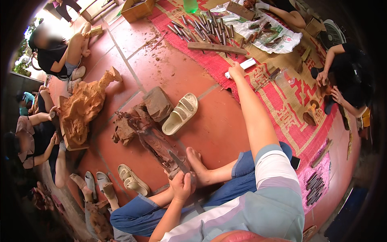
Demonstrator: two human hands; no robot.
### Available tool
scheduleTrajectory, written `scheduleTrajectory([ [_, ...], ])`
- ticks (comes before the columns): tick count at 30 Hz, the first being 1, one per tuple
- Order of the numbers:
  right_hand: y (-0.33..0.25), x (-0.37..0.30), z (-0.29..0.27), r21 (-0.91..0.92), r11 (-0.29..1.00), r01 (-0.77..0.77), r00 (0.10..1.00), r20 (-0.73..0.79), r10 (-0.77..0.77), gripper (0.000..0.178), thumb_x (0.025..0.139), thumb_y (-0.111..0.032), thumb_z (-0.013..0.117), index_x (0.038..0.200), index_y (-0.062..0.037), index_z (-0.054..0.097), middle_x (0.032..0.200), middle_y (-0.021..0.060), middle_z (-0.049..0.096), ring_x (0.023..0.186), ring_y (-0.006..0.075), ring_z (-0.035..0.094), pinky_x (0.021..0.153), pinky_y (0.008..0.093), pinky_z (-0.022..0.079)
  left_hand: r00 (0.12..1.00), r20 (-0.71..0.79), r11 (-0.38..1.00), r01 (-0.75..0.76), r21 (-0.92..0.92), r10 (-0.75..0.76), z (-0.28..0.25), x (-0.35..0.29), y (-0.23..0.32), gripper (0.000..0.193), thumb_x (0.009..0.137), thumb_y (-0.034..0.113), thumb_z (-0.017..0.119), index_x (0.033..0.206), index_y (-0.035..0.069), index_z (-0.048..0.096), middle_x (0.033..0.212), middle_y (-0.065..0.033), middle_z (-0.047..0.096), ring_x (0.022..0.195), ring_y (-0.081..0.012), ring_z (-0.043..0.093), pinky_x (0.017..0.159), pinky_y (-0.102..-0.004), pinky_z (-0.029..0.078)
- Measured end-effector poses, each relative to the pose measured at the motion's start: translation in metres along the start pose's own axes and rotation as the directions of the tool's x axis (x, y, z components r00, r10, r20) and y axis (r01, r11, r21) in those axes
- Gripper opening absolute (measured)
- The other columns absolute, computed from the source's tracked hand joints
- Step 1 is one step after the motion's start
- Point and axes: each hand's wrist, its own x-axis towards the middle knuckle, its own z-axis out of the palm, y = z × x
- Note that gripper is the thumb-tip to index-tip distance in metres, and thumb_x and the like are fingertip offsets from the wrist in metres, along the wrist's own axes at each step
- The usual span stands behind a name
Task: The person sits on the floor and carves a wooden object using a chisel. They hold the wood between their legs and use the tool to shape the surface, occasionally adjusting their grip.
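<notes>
1. Dark reddish-brown wood was seen in the carved piece (151, 141), which was set on the tiled floor (225, 121) ahead of the seated person, its near end close to the bare foot (197, 166).
2. By its look, the carved piece was judged stiff and rather heavy, with its finer relief liable to chip; a hold was best taken round the thick near end, away from the thin detail.
3. The white block (248, 63) was judged rigid and easily lifted, though its smooth faces might be slippery; it was best held across its narrow width.
4. The left hand (181, 186) was closed round the near end of a blade-like tool (177, 160), over the carved piece's near end; whether the wood was gripped too could not be told.
5. The right hand (236, 71) was stretched far forward and closed on the white block, over the edge of the patterned mat (278, 117); whether the mat was touched could not be told.
6. The carved piece was placed just beyond the left hand and well apart from the right, past which a wooden bar (217, 48) and carving tools (205, 30) were laid.
</notes>
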Motion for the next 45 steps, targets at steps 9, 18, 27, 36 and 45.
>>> scheduleTrajectory([
  [9, 0.021, 0.008, 0.029, -0.233, 0.967, -0.104, 0.989, -0.125, 0.076, 0.037, 0.087, -0.031, 0.054, 0.122, -0.0199, 0.058, 0.132, 0.0228, 0.041, 0.113, 0.0342, 0.053, 0.094, 0.0392, 0.046, 1.000, 0.019, 0.995, 0.006, 0.095, -0.008, -0.007, -0.006, -0.004, 0.015, 0.091, 0.009, 0.051, 0.087, -0.001, 0.062, 0.076, -0.0048, 0.063, 0.068, -0.0110, 0.057, 0.063, -0.0249, 0.046],
  [18, 0.062, 0.065, 0.001, 0.733, 0.676, 0.073, 0.895, -0.347, 0.280, 0.060, 0.076, 0.002, 0.066, 0.129, -0.0043, 0.039, 0.127, 0.0187, 0.048, 0.109, 0.0286, 0.055, 0.088, 0.0361, 0.049, 0.999, 0.033, 0.987, -0.046, 0.152, 0.042, 0.002, 0.014, 0.011, 0.013, 0.086, 0.013, 0.057, 0.084, 0.003, 0.064, 0.072, -0.0140, 0.060, 0.067, -0.0300, 0.060, 0.062, -0.0365, 0.047],
  [27, -0.122, -0.142, 0.055, 0.943, 0.325, 0.070, 0.687, 0.190, -0.701, 0.025, 0.090, -0.010, 0.060, 0.114, -0.0032, 0.053, 0.094, 0.0021, 0.059, 0.082, 0.0104, 0.056, 0.075, 0.0265, 0.046, 0.985, -0.101, 0.974, -0.119, 0.195, 0.140, -0.010, -0.002, -0.007, 0.018, 0.087, 0.019, 0.057, 0.093, 0.002, 0.060, 0.079, -0.0191, 0.061, 0.074, -0.0362, 0.061, 0.066, -0.0411, 0.047],
  [36, -0.241, -0.437, 0.041, 0.703, 0.673, -0.230, 0.067, 0.701, -0.710, 0.031, 0.089, -0.012, 0.060, 0.118, -0.0063, 0.051, 0.090, 0.0008, 0.059, 0.073, 0.0085, 0.057, 0.063, 0.0216, 0.047, 0.924, -0.294, 0.966, -0.203, 0.160, 0.243, 0.018, -0.010, -0.013, 0.020, 0.082, 0.024, 0.059, 0.078, 0.005, 0.056, 0.072, -0.0184, 0.061, 0.072, -0.0392, 0.061, 0.064, -0.0472, 0.046],
  [45, -0.248, -0.483, 0.030, 0.635, 0.749, -0.187, -0.085, 0.749, -0.657, 0.038, 0.090, -0.012, 0.058, 0.125, -0.0053, 0.046, 0.092, 0.0012, 0.059, 0.074, 0.0078, 0.058, 0.063, 0.0214, 0.048, 0.931, -0.250, 0.956, -0.218, 0.198, 0.264, 0.013, 0.006, -0.012, 0.021, 0.083, 0.026, 0.057, 0.081, 0.005, 0.057, 0.075, -0.0196, 0.062, 0.075, -0.0404, 0.061, 0.067, -0.0487, 0.047],
])
